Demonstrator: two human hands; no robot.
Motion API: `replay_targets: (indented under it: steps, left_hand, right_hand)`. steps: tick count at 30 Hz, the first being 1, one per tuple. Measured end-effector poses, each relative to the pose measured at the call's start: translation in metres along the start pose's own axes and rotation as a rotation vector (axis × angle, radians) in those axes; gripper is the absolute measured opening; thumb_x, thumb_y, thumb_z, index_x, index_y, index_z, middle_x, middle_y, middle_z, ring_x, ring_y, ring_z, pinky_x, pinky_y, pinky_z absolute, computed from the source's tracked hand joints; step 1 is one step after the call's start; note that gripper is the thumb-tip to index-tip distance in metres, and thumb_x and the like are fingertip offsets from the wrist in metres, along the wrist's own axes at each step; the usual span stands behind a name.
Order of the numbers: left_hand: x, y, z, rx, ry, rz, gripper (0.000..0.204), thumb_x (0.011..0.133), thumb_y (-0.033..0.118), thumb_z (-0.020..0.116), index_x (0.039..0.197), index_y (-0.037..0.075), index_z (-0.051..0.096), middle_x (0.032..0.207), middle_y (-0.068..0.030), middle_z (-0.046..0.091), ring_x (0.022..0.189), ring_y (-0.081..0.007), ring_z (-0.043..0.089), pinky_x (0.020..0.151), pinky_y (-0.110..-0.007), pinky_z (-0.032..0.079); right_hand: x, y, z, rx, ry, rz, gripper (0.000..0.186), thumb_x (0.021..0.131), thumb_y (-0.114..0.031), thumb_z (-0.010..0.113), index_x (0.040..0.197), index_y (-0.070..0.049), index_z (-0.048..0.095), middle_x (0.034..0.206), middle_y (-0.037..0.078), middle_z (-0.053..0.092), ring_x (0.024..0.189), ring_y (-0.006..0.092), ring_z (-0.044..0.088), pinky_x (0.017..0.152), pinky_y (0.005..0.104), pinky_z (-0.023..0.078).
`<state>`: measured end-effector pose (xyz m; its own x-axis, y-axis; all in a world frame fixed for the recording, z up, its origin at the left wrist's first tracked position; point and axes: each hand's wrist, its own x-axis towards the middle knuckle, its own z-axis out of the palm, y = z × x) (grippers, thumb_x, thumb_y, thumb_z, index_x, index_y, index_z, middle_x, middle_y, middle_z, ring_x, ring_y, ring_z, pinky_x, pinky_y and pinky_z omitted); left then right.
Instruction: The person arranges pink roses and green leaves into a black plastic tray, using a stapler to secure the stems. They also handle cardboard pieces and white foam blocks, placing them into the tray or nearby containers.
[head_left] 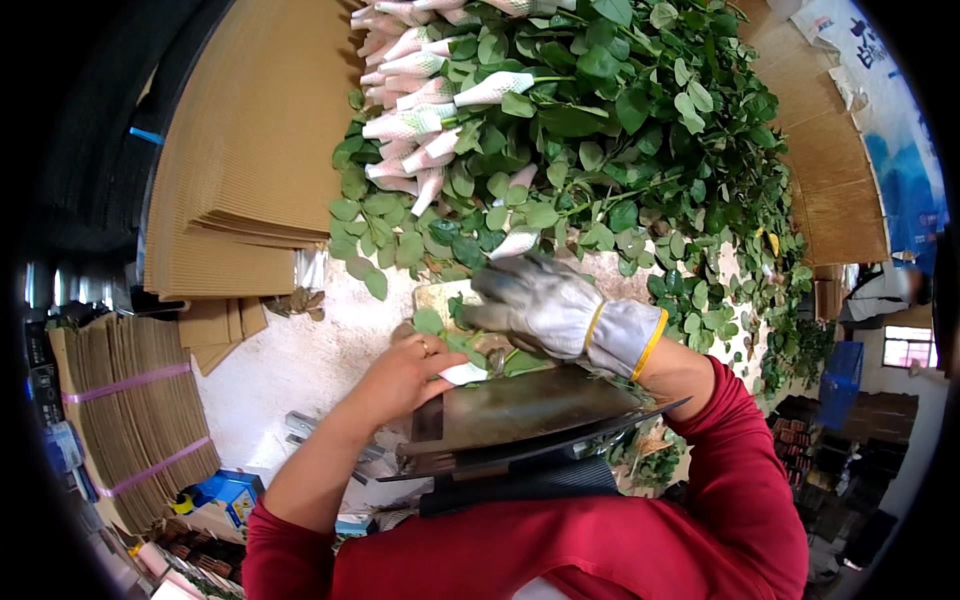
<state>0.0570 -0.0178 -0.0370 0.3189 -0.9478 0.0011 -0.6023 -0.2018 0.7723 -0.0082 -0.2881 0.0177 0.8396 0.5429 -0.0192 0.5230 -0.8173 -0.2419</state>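
My left hand (392,375), bare and wearing a ring, is closed around the head of a rose in a white net sleeve (463,374). Green leaves (430,322) show just beyond its fingers. My right hand (540,305) wears a grey-white work glove with yellow edging. It lies over the leaves and stem beside the left hand; its fingers are partly smeared and dark, so their grip is unclear. Just past the glove lies another net-sleeved rose (515,244). A dark, worn plate (540,410) with a curved edge sits in front of my body, below both hands.
A big heap of leafy roses (640,110), heads in pale pink-white net sleeves (410,125), covers the far bench. Stacked cardboard sheets (250,120) stand at left, above a strapped cardboard bundle (135,410). A blue box (228,495) is at lower left; a cardboard panel (830,150) borders the right.
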Motion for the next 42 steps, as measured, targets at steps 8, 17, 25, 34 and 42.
replay_targets:
  steps: [8, 17, 25, 34, 42]
  left_hand:
    - [-0.020, -0.012, -0.041, -0.372, 0.279, -0.388, 0.034, 0.081, 0.006, 0.072, 0.113, 0.004, 0.060, 0.110, -0.0093, 0.064, 0.103, -0.0185, 0.060, 0.091, -0.032, 0.047]
    - [-0.048, -0.031, -0.007, -0.963, 0.880, -0.794, 0.035, 0.093, 0.006, 0.062, 0.126, 0.000, 0.049, 0.122, -0.0112, 0.060, 0.113, -0.0193, 0.056, 0.098, -0.032, 0.043]
    - [-0.043, -0.059, -0.006, -0.797, 0.933, -0.551, 0.042, 0.089, 0.000, 0.065, 0.128, 0.000, 0.049, 0.120, -0.0099, 0.061, 0.112, -0.0176, 0.057, 0.098, -0.031, 0.043]
    - [-0.026, 0.003, -0.048, -1.725, 0.712, -0.091, 0.047, 0.104, 0.041, 0.043, 0.131, 0.003, 0.050, 0.117, -0.0114, 0.066, 0.087, -0.0172, 0.062, 0.078, -0.032, 0.049]
    - [-0.018, 0.000, -0.059, -1.604, 0.788, -0.081, 0.039, 0.105, 0.034, 0.045, 0.130, 0.005, 0.051, 0.120, -0.0117, 0.065, 0.088, -0.0168, 0.059, 0.078, -0.031, 0.045]
  right_hand:
    - [-0.162, 0.022, -0.062, -0.689, -0.594, 0.648, 0.042, 0.085, -0.021, 0.064, 0.127, -0.021, 0.061, 0.124, 0.009, 0.060, 0.115, 0.0304, 0.059, 0.102, 0.0429, 0.047]
    - [-0.015, 0.123, -0.022, -0.369, -0.427, 1.018, 0.019, 0.087, -0.010, 0.055, 0.101, -0.005, 0.068, 0.097, 0.017, 0.071, 0.092, 0.0287, 0.071, 0.081, 0.0372, 0.058]
    - [0.038, 0.146, -0.081, -0.168, -0.504, 0.785, 0.034, 0.085, -0.033, 0.058, 0.100, -0.006, 0.073, 0.097, 0.023, 0.069, 0.090, 0.0395, 0.068, 0.077, 0.0444, 0.054]
    - [0.104, 0.026, -0.028, 0.120, -0.027, 0.068, 0.030, 0.085, -0.026, 0.066, 0.112, -0.013, 0.063, 0.097, 0.014, 0.068, 0.088, 0.0346, 0.067, 0.077, 0.0441, 0.055]
    - [0.197, 0.034, 0.025, -0.220, -0.058, 0.180, 0.049, 0.083, -0.025, 0.065, 0.128, -0.009, 0.057, 0.133, 0.017, 0.055, 0.131, 0.0366, 0.046, 0.107, 0.0482, 0.039]
